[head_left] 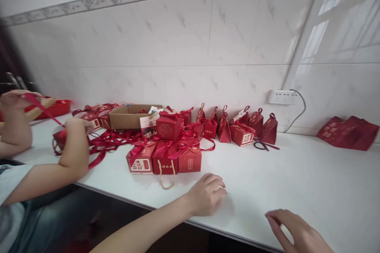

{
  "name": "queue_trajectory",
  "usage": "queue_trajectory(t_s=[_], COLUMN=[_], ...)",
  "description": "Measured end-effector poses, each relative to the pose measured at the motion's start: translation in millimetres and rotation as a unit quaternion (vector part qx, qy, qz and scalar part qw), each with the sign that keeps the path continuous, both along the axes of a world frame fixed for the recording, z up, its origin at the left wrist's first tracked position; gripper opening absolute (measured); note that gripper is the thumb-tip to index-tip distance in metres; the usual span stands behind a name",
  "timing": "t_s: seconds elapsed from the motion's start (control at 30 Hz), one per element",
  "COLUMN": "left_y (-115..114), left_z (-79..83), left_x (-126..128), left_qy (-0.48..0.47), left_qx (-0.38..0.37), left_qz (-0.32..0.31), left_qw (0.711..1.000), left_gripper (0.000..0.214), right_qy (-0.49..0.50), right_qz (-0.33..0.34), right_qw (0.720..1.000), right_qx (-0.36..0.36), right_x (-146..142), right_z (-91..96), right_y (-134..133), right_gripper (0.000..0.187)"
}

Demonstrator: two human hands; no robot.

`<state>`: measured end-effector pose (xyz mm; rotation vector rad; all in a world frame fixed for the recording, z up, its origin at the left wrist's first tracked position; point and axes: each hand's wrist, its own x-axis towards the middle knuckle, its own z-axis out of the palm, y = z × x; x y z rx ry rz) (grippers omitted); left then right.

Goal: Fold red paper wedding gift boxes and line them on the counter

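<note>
My left hand point(208, 194) hovers at the white table's front, its fingers loosely bent and apart, holding nothing. Just left of it stand red gift boxes, among them a lidded box with a small label point(190, 159), a box with a twisted rope handle point(166, 164) and one with a white character panel point(141, 162). Another ribbon-tied box point(169, 127) rests on top of this group. At the lower right my right hand point(292, 229) is partly in frame, thumb and fingers stretched forward with nothing visible between them.
On the left, a co-worker's hands point(80, 124) handle a red ribbon around a box. Loose ribbons point(109, 142) lie near a cardboard box point(127, 120). Several pointed red bags point(224, 128) line the wall. Scissors point(261, 145), a red bag point(348, 132) and a power strip point(283, 97) are farther right.
</note>
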<state>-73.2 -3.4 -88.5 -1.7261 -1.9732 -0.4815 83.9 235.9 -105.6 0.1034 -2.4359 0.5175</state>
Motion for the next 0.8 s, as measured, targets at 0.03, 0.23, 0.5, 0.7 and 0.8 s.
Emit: queue_trajectory(t_s=[0.03, 0.23, 0.5, 0.7, 0.8], left_y=[-20, -117, -150, -154, -159], left_z=[2.8, 11.4, 16.3, 19.2, 17.3], left_x=[-2, -7, -13, -25, -35], left_qy=[0.03, 0.148, -0.045, -0.127, -0.116], left_qx=[0.042, 0.165, 0.142, 0.163, 0.169], left_qz=[0.04, 0.397, 0.581, 0.55, 0.541], left_qw=[0.998, 0.891, 0.8, 0.809, 0.816], left_gripper=[0.022, 0.03, 0.075, 0.082, 0.082], right_qy=[-0.008, -0.03, -0.037, 0.014, 0.038], right_qz=[0.013, -0.007, 0.008, -0.012, -0.018], right_qw=[1.0, 0.998, 0.995, 0.996, 0.995], right_qx=[0.016, 0.058, 0.09, 0.093, 0.091], right_x=[-14, -57, -56, -53, -53], right_z=[-1.9, -41.0, -55.9, -41.3, -36.5], right_y=[-7, 4, 19, 5, 0], right_gripper=[0.019, 0.028, 0.033, 0.038, 0.04])
